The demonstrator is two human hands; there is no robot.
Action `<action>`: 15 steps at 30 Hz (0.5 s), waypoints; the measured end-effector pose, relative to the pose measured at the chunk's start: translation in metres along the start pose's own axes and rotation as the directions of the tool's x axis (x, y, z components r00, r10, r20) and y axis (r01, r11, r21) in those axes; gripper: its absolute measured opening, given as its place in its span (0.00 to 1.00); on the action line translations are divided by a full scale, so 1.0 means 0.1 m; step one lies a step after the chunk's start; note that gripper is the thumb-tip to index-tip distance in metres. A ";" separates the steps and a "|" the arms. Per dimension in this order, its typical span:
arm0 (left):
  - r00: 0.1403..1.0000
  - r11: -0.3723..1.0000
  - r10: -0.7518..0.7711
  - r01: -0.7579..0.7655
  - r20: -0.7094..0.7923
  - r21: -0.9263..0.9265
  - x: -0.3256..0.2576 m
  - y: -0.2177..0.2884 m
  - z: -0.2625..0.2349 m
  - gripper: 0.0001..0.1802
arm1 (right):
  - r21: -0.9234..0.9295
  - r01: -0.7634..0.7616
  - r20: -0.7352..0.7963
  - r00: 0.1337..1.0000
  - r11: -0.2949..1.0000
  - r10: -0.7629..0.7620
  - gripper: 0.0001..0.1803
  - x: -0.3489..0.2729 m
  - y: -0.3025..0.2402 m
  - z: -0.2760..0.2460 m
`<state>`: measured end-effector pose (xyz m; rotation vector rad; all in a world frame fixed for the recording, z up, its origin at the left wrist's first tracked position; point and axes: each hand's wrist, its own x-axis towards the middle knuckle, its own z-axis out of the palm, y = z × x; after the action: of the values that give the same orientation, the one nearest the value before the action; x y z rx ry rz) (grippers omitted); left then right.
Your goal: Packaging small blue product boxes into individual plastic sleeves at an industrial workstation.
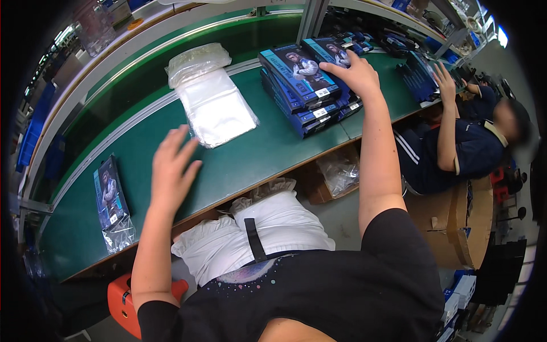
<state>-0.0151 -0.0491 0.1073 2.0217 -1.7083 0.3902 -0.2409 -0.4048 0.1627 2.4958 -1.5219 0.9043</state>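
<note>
My right hand [358, 75] reaches over two piles of flat blue boxes [302, 71], each printed with a figure in a white jacket. Its thumb and fingers are spread above the box [326, 50] on the right-hand pile; whether they touch it I cannot tell. With fingers apart and nothing in it, my left hand [172, 166] hovers over the green table, beside a stack of clear plastic bags [219, 108]. Off to the left lies one blue box [109, 194], partly inside a clear bag [119, 235] whose loose end points toward me.
On the green worktable [222, 176], a bundled pack of plastic film [198, 61] lies behind the bags. A co-worker [473, 139] handles blue boxes [419, 78] at the right. Cardboard cartons [456, 228] stand below, and an orange stool [122, 305] is at lower left.
</note>
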 end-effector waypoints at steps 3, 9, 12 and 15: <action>0.993 0.993 0.117 -0.117 -0.002 0.003 0.14 0.05 0.31 0.20 | 0.209 -0.037 0.250 0.968 0.977 -0.017 0.48 0.02 -0.06 -0.06; 0.998 0.998 0.034 -0.036 -0.047 -0.052 0.27 0.01 0.42 0.14 | 0.976 0.109 -0.120 0.992 0.187 0.048 0.45 -0.63 -0.45 -0.58; 0.995 0.977 -0.039 0.017 -0.096 -0.215 0.29 0.06 0.40 0.14 | 0.664 -0.434 0.039 0.834 -0.609 -0.551 0.56 -0.92 -0.58 -0.79; 0.979 0.957 -0.105 0.053 -0.172 -0.284 0.28 0.09 0.40 0.13 | 0.282 -0.835 0.314 0.546 -0.473 -0.777 0.47 -1.21 -0.70 -0.32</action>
<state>-0.0215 -0.0947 0.0885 1.7845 -1.4730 0.2840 -0.2362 -0.2629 0.1416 -0.6220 -0.1502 -0.2126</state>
